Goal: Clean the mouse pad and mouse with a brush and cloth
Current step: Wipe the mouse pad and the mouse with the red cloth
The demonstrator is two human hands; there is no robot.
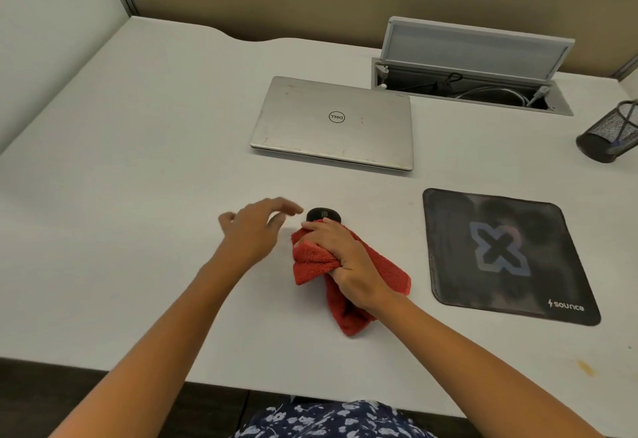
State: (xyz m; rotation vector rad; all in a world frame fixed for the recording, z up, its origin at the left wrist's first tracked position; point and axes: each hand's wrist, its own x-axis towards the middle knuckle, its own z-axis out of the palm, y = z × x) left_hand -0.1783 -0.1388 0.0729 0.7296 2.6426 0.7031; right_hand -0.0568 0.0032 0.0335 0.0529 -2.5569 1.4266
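Observation:
A black mouse sits on the white desk, mostly hidden behind a red cloth. My right hand grips the bunched cloth and presses it against the near side of the mouse. My left hand hovers just left of the mouse, fingers relaxed and spread, holding nothing. The dark mouse pad with an X logo lies flat to the right, apart from both hands. No brush is in view.
A shut silver laptop lies behind the mouse. An open cable hatch with wires is at the back right. A black mesh pen holder stands at the far right edge. The desk's front edge runs near my body.

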